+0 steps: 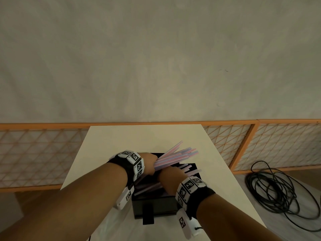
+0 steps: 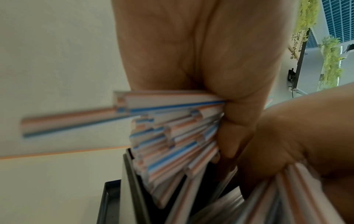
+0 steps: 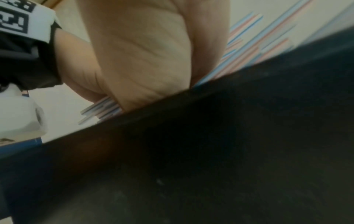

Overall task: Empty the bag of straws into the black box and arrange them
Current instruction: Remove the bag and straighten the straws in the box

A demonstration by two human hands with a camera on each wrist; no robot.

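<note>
A black box (image 1: pixel 156 204) stands on a cream table (image 1: pixel 139 136), its dark wall (image 3: pixel 210 151) filling the right wrist view. Over the box's far left corner, my left hand (image 1: pixel 149 164) grips a bundle of pink-and-blue striped straws (image 1: pixel 177 156) that fans up to the right. The left wrist view shows that hand (image 2: pixel 220 75) curled round the blurred bundle (image 2: pixel 172 133). My right hand (image 1: pixel 171 176) reaches down into the box and, in the left wrist view, this hand (image 2: pixel 296 136) holds more straws (image 2: pixel 306 197). Loose straws (image 1: pixel 151 186) lie in the box.
A black latch (image 1: pixel 148 214) hangs on the box's near wall. A coil of black cable (image 1: pixel 278 193) lies on the floor to the right. An orange-framed lattice barrier (image 1: pixel 43 153) runs behind the table, under a plain wall. The table's edges are close on both sides.
</note>
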